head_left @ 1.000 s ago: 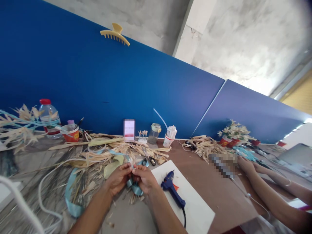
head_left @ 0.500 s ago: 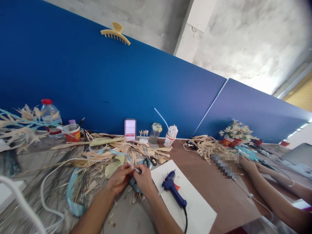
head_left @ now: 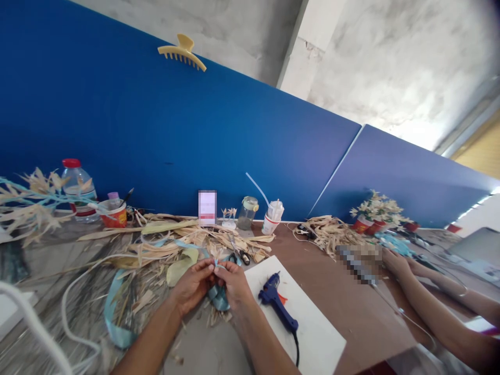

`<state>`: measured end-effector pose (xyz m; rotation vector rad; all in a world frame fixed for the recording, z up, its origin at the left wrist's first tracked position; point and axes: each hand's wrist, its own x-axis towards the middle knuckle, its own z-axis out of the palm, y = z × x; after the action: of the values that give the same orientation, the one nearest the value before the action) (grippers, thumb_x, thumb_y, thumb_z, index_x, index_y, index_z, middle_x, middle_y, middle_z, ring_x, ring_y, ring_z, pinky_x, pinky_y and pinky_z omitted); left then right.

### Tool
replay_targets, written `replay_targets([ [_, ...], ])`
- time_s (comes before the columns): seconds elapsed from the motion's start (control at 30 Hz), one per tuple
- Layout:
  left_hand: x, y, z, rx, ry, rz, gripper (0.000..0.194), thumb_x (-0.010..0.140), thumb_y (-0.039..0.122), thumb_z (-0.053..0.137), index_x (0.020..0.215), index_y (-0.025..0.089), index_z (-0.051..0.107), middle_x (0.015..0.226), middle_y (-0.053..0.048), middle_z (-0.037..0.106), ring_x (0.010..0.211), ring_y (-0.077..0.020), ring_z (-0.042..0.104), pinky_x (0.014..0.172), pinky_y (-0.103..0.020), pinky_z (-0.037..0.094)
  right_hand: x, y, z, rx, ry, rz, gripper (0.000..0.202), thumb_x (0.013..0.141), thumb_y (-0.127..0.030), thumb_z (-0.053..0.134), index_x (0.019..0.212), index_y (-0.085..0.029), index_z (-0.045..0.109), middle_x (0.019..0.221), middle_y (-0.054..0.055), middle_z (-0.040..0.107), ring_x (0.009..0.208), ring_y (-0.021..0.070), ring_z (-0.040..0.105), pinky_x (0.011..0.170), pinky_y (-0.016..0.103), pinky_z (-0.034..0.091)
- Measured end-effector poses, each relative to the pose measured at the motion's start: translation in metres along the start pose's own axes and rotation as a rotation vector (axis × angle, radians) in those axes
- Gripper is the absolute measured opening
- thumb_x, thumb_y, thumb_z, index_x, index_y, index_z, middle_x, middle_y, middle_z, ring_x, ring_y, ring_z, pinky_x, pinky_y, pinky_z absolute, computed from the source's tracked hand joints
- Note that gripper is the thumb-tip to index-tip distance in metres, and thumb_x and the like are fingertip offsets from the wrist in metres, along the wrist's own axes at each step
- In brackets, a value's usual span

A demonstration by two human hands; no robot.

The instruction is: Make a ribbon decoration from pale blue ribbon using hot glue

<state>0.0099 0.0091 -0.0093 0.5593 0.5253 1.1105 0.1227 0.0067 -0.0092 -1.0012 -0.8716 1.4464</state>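
My left hand [head_left: 194, 285] and my right hand [head_left: 233, 283] meet over the near part of the table, fingertips pinched together. Between them is the base of a small dried-husk flower [head_left: 216, 253], its pale tips pointing up. A light blue ribbon [head_left: 219, 299] wraps at the flower's base, and its loose length hangs in a loop below my fingers. Both hands are closed; the fingertips partly hide the wrapped part. Just beyond my right hand lie black-handled scissors [head_left: 244, 257], partly among the husks.
A blue glue gun [head_left: 279, 303] rests on a white board [head_left: 318, 338] to the right. Husk strips [head_left: 164, 235] litter the table's back. A white cable [head_left: 64, 307] curves at left. Another person's hands [head_left: 398, 264] work at far right. A phone [head_left: 207, 208] leans against the blue partition.
My right hand has shifted slightly, its fingers now higher at the flower's base. A blue band now shows there, and more ribbon hangs visible below the hands.
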Motion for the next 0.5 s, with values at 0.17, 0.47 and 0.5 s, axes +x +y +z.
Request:
replay_targets([
  [0.17, -0.0003, 0.0002, -0.0002, 0.019, 0.030, -0.001, 0.017, 0.061, 0.010, 0.080, 0.073, 0.013, 0.068, 0.058, 0.000, 0.064, 0.051, -0.0104, 0.057, 0.055, -0.021, 0.047, -0.0001, 0.0011, -0.0014, 0.042, -0.053, 0.023, 0.024, 0.052, -0.031, 0.075, 0.053, -0.017, 0.056, 0.044, -0.002, 0.054, 0.041, 0.0066, 0.038, 0.042, 0.019, 0.027],
  [0.47, 0.0004, 0.0014, -0.0035, 0.026, 0.002, -0.017, 0.012, 0.065, 0.011, 0.076, 0.069, 0.013, 0.066, 0.062, -0.002, 0.064, 0.056, -0.0124, 0.058, 0.056, -0.023, 0.047, 0.0010, 0.0081, 0.0000, 0.131, -0.049, 0.086, 0.021, 0.048, -0.025, 0.077, 0.055, -0.017, 0.059, 0.048, -0.002, 0.056, 0.045, 0.0070, 0.043, 0.042, 0.017, 0.029],
  [0.5, 0.0010, 0.0011, -0.0050, 0.017, 0.008, -0.019, 0.010, 0.066, 0.010, 0.075, 0.070, 0.012, 0.066, 0.061, -0.002, 0.064, 0.055, -0.0122, 0.058, 0.057, -0.024, 0.047, 0.0013, 0.0072, -0.0002, 0.177, -0.069, 0.110, 0.021, 0.049, -0.027, 0.076, 0.056, -0.016, 0.060, 0.048, -0.002, 0.055, 0.045, 0.0072, 0.043, 0.042, 0.017, 0.029],
])
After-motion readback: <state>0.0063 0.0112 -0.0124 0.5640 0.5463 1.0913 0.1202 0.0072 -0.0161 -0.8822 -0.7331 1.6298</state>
